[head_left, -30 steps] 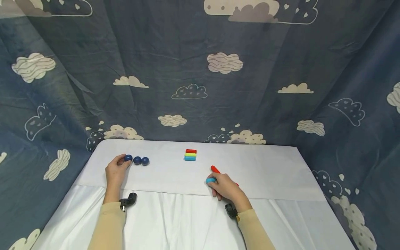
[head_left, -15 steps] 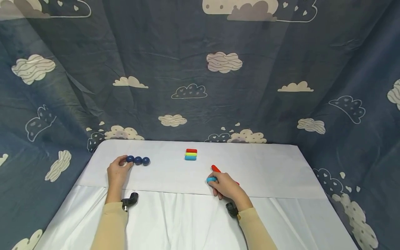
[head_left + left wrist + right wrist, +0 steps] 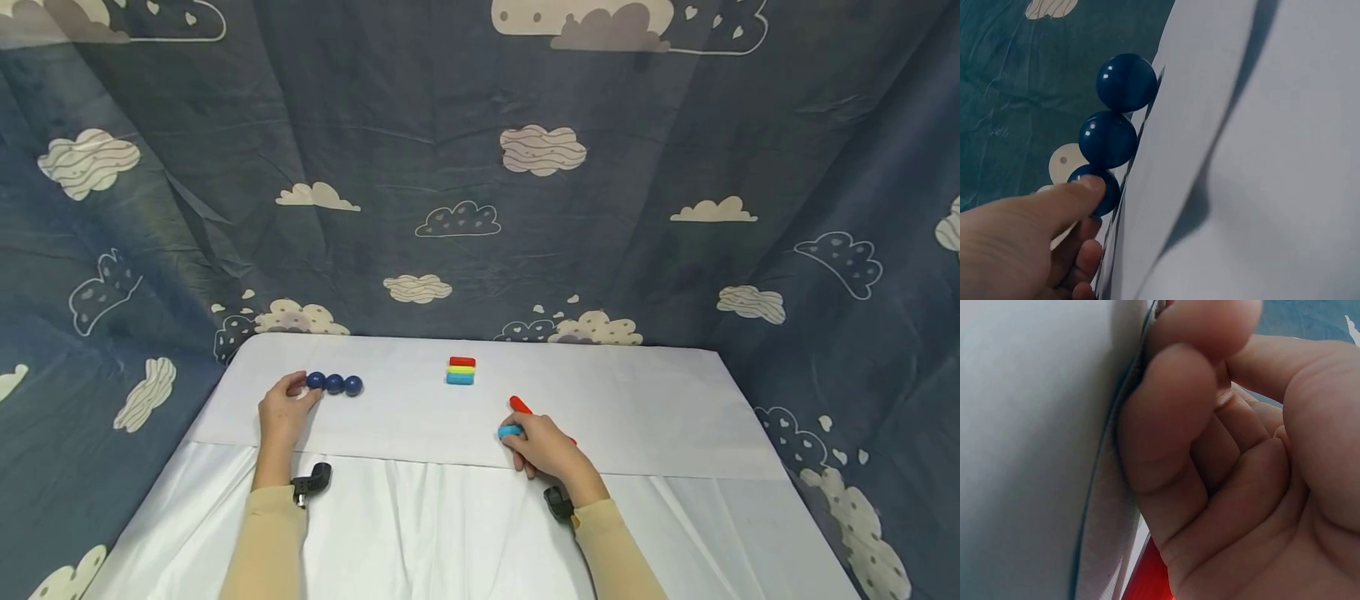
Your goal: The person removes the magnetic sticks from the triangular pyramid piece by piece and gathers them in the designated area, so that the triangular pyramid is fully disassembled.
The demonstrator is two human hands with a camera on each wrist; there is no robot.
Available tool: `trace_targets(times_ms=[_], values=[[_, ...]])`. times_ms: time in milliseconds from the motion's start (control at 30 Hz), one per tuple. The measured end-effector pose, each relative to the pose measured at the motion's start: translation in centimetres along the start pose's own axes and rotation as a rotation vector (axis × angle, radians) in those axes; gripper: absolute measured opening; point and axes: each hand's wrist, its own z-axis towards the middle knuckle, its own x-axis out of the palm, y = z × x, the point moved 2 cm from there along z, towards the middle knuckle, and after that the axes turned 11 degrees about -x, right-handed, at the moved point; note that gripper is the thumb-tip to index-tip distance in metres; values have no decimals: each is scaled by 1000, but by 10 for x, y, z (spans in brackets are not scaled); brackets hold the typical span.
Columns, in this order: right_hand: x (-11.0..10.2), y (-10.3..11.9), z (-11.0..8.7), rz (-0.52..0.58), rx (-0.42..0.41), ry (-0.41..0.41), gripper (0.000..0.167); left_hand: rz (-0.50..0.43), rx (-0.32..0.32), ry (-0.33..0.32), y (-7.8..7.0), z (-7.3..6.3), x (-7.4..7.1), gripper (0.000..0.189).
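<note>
Three dark blue balls sit in a row at the left of the table. My left hand pinches the leftmost ball, which appears to touch the middle ball; the right-hand ball is beside that one. In the left wrist view the thumb lies over the nearest ball. Near the table's centre right, my right hand pinches a short light-blue stick. A red stick lies partly hidden behind this hand. The right wrist view shows curled fingers against the cloth, but not the blue stick.
Farther back, a red, a yellow-green and a blue stick lie side by side. White cloth covers the table. A dark cloud-print curtain stands behind and at both sides.
My left hand has shifted slightly right with the leftmost ball, closing the small gap to the middle ball. The right hand and its blue stick have stayed in place.
</note>
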Motion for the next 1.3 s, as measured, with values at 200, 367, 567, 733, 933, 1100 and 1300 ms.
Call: trace_targets(times_ms=[200, 367, 567, 733, 933, 1100, 1300], values=[[1, -1, 0, 5, -8, 1, 21, -89, 50, -40, -8, -9, -12, 50], [1, 0, 0, -3, -5, 1, 21, -171, 125, -108, -31, -27, -17, 44], [1, 0, 0, -12, -1, 5, 22, -223, 214, -116, -65, -60, -8, 40], [1, 2, -1, -8, -28, 2, 19, -258, 246, -36, -80, -84, 13, 37], [2, 2, -1, -9, -33, 17, 20, -260, 283, 92, -85, -104, 54, 36], [3, 3, 0, -6, -37, 48, 22, -206, 300, 208, -84, -118, 92, 37], [10, 9, 0, -3, -94, 107, 19, -111, 297, 349, -74, -130, 130, 32]])
